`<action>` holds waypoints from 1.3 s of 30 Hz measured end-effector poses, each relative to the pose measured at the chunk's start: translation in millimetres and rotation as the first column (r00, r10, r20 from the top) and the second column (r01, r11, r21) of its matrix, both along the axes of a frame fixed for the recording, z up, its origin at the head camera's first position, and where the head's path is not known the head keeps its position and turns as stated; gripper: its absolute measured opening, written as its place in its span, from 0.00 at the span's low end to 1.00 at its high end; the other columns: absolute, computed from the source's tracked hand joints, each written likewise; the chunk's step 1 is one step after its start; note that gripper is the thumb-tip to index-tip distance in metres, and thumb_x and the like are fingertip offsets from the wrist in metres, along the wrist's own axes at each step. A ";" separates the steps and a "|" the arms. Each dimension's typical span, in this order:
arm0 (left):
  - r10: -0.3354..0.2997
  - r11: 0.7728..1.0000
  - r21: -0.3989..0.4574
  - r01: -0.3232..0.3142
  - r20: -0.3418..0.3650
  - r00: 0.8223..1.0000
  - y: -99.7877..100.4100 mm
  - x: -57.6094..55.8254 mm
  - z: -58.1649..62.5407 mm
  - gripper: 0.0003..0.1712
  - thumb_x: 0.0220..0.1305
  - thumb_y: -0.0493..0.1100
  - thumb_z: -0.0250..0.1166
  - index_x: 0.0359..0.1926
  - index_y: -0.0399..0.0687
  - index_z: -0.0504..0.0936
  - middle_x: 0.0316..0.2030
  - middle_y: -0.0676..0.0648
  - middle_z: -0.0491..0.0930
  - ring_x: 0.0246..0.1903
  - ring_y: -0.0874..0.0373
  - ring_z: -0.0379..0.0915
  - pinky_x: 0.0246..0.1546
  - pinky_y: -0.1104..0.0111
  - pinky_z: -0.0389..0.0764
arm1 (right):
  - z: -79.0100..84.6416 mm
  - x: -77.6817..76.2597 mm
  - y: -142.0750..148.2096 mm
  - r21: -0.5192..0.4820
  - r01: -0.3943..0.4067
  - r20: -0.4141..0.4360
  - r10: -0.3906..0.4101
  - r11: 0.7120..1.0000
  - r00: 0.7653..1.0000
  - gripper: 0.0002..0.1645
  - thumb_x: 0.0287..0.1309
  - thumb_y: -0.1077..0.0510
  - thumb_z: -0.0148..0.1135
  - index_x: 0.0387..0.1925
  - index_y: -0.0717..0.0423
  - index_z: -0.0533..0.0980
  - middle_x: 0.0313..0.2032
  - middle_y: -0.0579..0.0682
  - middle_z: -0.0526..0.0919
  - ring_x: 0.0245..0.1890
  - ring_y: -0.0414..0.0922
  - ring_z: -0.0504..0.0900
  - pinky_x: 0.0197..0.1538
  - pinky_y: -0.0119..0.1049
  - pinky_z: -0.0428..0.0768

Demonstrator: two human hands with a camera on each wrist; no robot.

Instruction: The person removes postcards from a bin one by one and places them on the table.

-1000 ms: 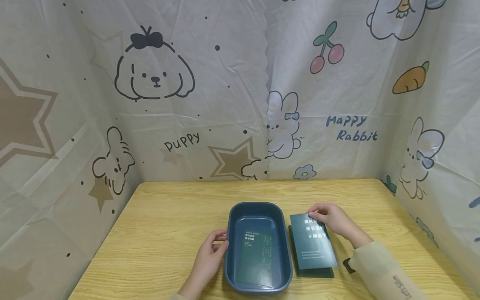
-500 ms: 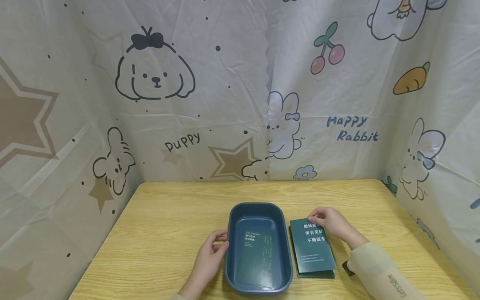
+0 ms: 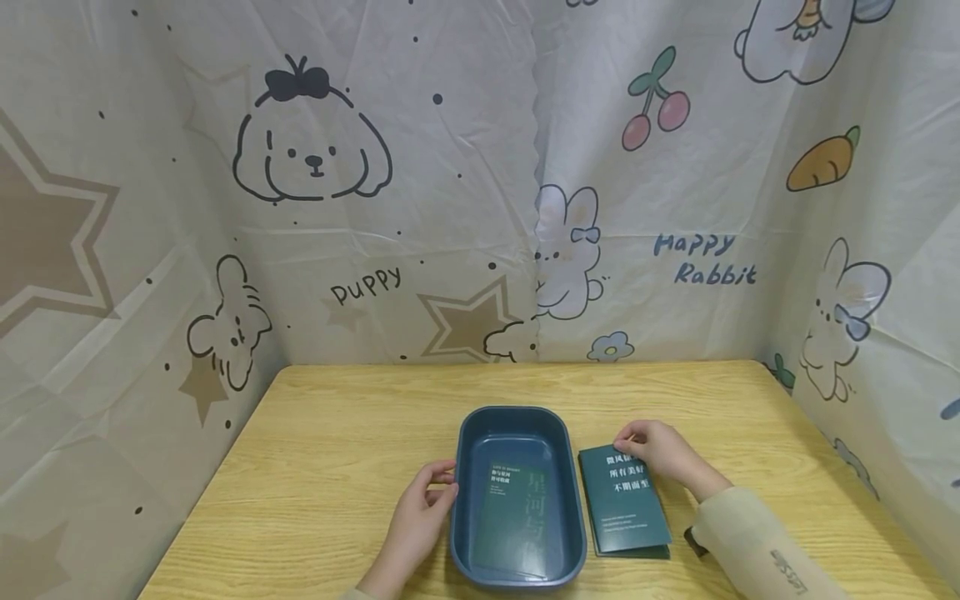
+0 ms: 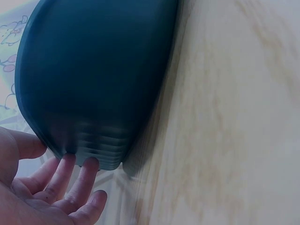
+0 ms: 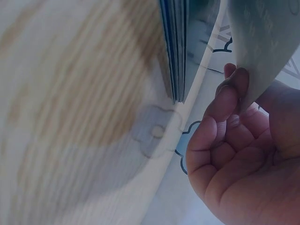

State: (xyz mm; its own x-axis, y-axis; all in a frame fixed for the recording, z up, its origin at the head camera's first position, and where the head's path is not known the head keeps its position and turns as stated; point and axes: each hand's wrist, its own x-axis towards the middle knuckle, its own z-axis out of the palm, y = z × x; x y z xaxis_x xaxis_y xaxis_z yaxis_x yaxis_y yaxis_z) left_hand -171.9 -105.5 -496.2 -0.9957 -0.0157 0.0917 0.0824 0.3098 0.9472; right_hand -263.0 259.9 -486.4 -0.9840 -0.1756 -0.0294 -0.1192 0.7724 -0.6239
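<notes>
A dark blue rectangular tray (image 3: 517, 421) sits on the wooden table. Lying flat inside it is a dark green printed card (image 3: 510, 517). My left hand (image 3: 422, 508) is at the tray's left side; in the left wrist view its spread fingertips (image 4: 89, 163) touch the ribbed outer wall, the thumb near the rim. Right of the tray, my right hand (image 3: 660, 450) pinches the top edge of a green card (image 3: 626, 508) with white lettering. That card overlaps a stack of similar cards (image 5: 174, 56); the right wrist view shows its pinched corner raised clear of the stack.
The yellow wood-grain table (image 3: 352, 442) extends left of the tray and behind it. A cloth curtain (image 3: 450, 167) with cartoon prints hangs along the back and both sides. Near the right sleeve lies a small black strap (image 3: 695, 542).
My right hand has moved down and slightly nearer, lowering the pinched card, which now covers more of the stack. The left hand and tray look still.
</notes>
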 end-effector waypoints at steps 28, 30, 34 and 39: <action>0.000 1.000 -0.001 0.000 -0.001 1.000 0.5 1.4 2.5 0.19 0.66 0.40 0.58 0.57 0.42 0.74 0.46 0.38 0.78 0.40 0.52 0.78 0.44 0.55 0.82 | -1.0 2.7 -4.8 0.088 0.005 -0.034 -0.002 0.996 0.999 0.09 0.55 0.54 0.66 0.25 0.54 0.78 0.23 0.46 0.79 0.25 0.42 0.71 0.31 0.38 0.74; 0.000 1.000 0.001 0.000 0.000 1.000 0.5 1.3 2.1 0.19 0.65 0.40 0.58 0.57 0.42 0.74 0.46 0.38 0.78 0.40 0.51 0.78 0.44 0.55 0.82 | 0.2 3.5 -5.5 0.089 0.005 -0.033 -0.002 0.996 0.999 0.09 0.54 0.54 0.66 0.24 0.54 0.77 0.23 0.46 0.79 0.25 0.42 0.71 0.31 0.38 0.74; 0.003 1.000 0.000 -0.003 -0.003 1.000 0.4 0.8 1.0 0.19 0.65 0.39 0.59 0.57 0.42 0.74 0.46 0.38 0.78 0.40 0.52 0.78 0.44 0.55 0.82 | 0.0 3.7 -6.1 0.100 0.014 -0.033 -0.010 0.995 0.999 0.10 0.54 0.54 0.66 0.24 0.54 0.77 0.23 0.46 0.78 0.25 0.42 0.71 0.31 0.38 0.73; 0.004 1.000 -0.001 -0.004 -0.013 1.000 -0.1 0.5 0.1 0.19 0.65 0.40 0.59 0.57 0.42 0.74 0.46 0.39 0.78 0.40 0.52 0.78 0.44 0.56 0.83 | -1.6 2.3 -6.3 0.115 0.036 -0.029 -0.033 0.993 0.999 0.10 0.53 0.54 0.67 0.23 0.54 0.76 0.22 0.46 0.77 0.25 0.42 0.71 0.30 0.38 0.73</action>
